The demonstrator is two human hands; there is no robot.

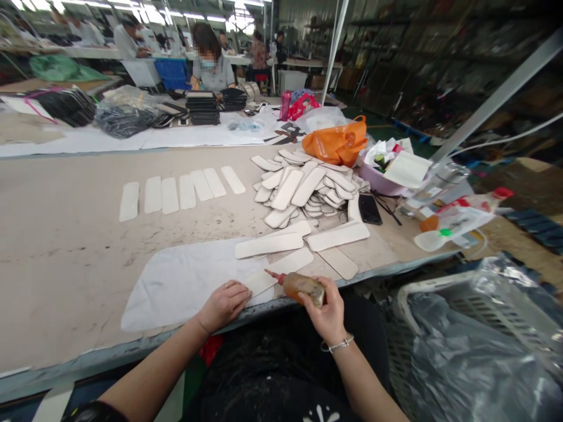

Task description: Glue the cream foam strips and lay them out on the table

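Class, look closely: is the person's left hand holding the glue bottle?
No: the glue bottle is held in the right hand, while the left hand rests flat on a white strip.

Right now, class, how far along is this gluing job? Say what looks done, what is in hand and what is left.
Done: seven white strips lie in a spaced row. In hand: the right hand holds a glue bottle over a strip that the left hand steadies. Left: a large pile of strips.
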